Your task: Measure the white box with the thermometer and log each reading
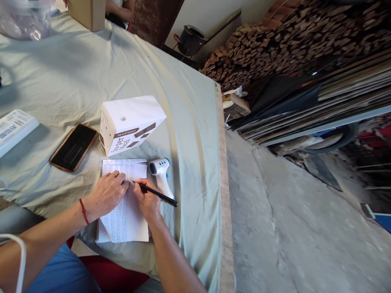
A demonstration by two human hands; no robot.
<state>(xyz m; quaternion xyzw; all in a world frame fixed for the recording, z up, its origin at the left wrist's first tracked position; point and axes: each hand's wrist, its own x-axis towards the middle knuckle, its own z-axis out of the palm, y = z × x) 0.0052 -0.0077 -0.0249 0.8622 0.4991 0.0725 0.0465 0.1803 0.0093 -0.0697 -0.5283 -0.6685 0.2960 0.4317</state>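
Note:
Sheets of paper covered in handwriting (122,221) lie on the cloth near the table's front edge. My right hand (148,201) grips a black pen (161,196), its tip touching or just over the upper part of the page. Across the left side of the same sheets rests my left hand (111,191), palm down with bent fingers, holding nothing; a ring and a red string bracelet show on it. Just right of the paper lies a white and blue infrared thermometer (163,175). A white printed box (131,124) stands behind the sheets.
Left of the box lies a smartphone (74,147), and farther left a white box (15,128). At the back are a clear plastic container (24,18), a cardboard box (87,14) and part of another person (122,10). The table's right edge (224,195) borders a concrete floor.

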